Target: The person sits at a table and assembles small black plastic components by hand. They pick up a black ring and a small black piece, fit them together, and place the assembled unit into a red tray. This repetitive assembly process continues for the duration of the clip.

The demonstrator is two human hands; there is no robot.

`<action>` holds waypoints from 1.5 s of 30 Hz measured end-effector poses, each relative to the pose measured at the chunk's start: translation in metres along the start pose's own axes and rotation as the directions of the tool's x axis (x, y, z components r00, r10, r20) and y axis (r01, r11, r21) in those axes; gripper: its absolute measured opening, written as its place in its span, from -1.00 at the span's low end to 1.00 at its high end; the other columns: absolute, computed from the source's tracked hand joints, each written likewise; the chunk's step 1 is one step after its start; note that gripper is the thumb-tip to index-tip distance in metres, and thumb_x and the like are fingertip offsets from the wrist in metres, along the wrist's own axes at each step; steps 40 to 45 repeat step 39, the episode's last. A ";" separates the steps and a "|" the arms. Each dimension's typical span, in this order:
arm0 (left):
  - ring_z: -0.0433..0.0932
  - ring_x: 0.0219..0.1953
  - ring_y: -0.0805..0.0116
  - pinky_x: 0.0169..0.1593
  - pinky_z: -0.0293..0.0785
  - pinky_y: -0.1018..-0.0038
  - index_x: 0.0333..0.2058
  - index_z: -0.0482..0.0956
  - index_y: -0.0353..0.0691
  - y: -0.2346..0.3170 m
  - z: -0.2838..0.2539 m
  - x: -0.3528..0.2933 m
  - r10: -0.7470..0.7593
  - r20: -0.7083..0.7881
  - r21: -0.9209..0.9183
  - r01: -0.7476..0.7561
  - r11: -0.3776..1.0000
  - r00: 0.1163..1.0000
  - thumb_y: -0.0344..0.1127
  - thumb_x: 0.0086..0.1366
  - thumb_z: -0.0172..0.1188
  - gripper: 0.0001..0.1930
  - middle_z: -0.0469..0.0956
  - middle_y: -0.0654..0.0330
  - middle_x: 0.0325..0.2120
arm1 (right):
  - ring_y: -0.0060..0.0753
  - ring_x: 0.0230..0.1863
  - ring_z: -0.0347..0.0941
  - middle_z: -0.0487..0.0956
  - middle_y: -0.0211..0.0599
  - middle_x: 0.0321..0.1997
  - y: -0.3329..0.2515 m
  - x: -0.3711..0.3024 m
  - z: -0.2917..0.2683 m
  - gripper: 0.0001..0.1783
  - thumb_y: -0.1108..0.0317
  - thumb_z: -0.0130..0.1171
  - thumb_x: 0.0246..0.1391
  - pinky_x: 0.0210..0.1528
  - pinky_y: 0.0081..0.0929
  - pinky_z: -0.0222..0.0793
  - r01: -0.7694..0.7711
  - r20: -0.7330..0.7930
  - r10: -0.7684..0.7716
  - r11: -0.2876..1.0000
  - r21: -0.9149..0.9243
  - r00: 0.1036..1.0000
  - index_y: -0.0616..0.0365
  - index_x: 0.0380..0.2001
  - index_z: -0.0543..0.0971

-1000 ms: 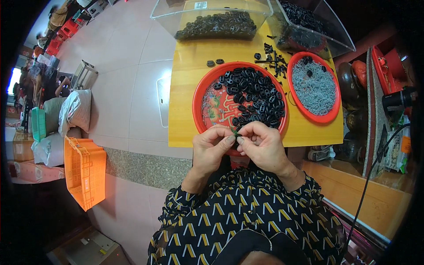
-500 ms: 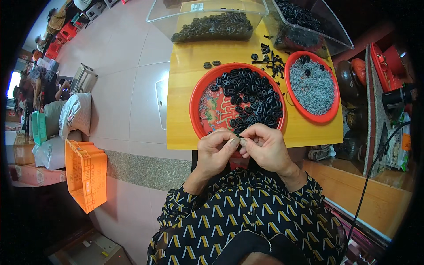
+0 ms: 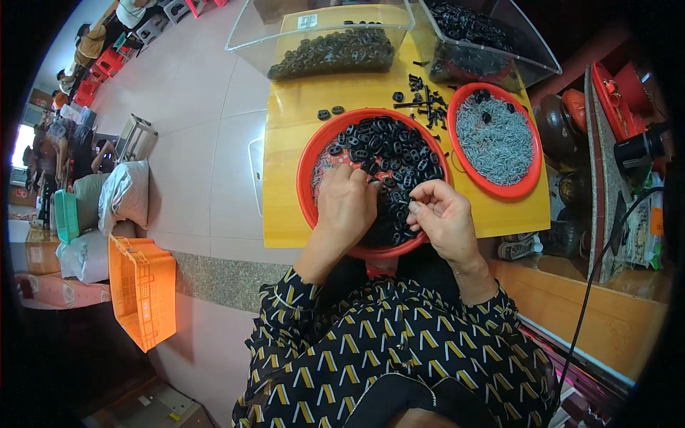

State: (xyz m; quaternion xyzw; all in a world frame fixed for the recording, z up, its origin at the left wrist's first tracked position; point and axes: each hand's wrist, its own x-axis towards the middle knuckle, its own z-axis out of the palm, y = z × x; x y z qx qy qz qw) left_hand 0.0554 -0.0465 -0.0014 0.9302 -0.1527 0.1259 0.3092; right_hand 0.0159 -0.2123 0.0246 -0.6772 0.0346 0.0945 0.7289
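My left hand (image 3: 344, 203) is over a round red tray (image 3: 308, 210) with its fingers bent down among small black oval two-holed pieces (image 3: 403, 153). Its fingertips are mostly hidden, and a black piece shows beside its thumb. To the right, over the tray's near right part, my right hand (image 3: 444, 220) has thumb and forefinger pinched together. Something small and dark shows at that pinch, too small to name. Some small metal screws lie on the tray's left part. A second red tray (image 3: 534, 171), on the right, holds a heap of small silvery screws (image 3: 492, 146) with a few black pieces on top.
Clear plastic bins (image 3: 332, 53) of black parts stand at the back of the yellow table (image 3: 282, 164). Loose black screws (image 3: 430, 107) and two oval pieces (image 3: 330, 113) lie on it. An orange crate (image 3: 143, 292) and white sacks (image 3: 125, 196) are on the floor at left. A black cable (image 3: 592, 285) hangs at right.
My hands were together at the tray's near edge and have parted. The left has moved forward and left onto the pile; the right has moved slightly right, still pinched.
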 end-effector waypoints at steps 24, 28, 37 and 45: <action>0.44 -0.37 0.56 -0.28 0.39 0.65 -0.32 0.43 -0.37 0.008 -0.016 -0.049 -0.314 0.250 -0.926 0.321 0.200 0.916 -0.58 0.07 0.13 -0.84 0.48 0.25 -0.42 | -0.61 -0.49 0.42 0.44 -0.36 -0.47 0.007 -0.005 0.023 -0.90 0.51 0.01 0.02 -0.47 -0.70 0.40 -0.196 0.248 0.107 0.908 0.371 0.963 0.28 -0.36 0.39; 0.46 -0.30 0.51 -0.20 0.42 0.60 -0.19 0.44 -0.40 0.007 -0.023 -0.056 -0.250 0.257 -0.908 0.322 0.269 0.933 -0.59 0.09 0.11 -0.74 0.51 0.19 -0.35 | -0.63 -0.50 0.42 0.45 -0.34 -0.47 0.002 -0.003 0.031 -0.90 0.50 0.01 0.03 -0.46 -0.69 0.40 -0.175 0.229 0.092 0.911 0.373 0.969 0.30 -0.35 0.39; 0.49 -0.34 0.49 -0.23 0.45 0.60 -0.17 0.46 -0.33 -0.011 -0.026 -0.061 -0.186 0.404 -0.906 0.420 0.051 0.896 -0.56 0.09 0.12 -0.73 0.53 0.18 -0.38 | -0.67 -0.51 0.40 0.45 -0.37 -0.48 -0.002 -0.002 0.035 -0.87 0.46 0.02 0.02 -0.50 -0.74 0.37 -0.229 0.261 0.160 0.937 0.263 0.952 0.28 -0.35 0.40; 0.52 -0.37 0.42 -0.25 0.48 0.60 -0.16 0.45 -0.30 -0.016 -0.026 -0.064 -0.174 0.432 -0.902 0.429 -0.055 0.885 -0.51 0.10 0.14 -0.72 0.53 0.15 -0.39 | -0.67 -0.51 0.40 0.45 -0.37 -0.47 -0.002 -0.001 0.031 -0.85 0.43 0.03 0.03 -0.49 -0.73 0.39 -0.234 0.257 0.170 0.942 0.241 0.951 0.28 -0.34 0.40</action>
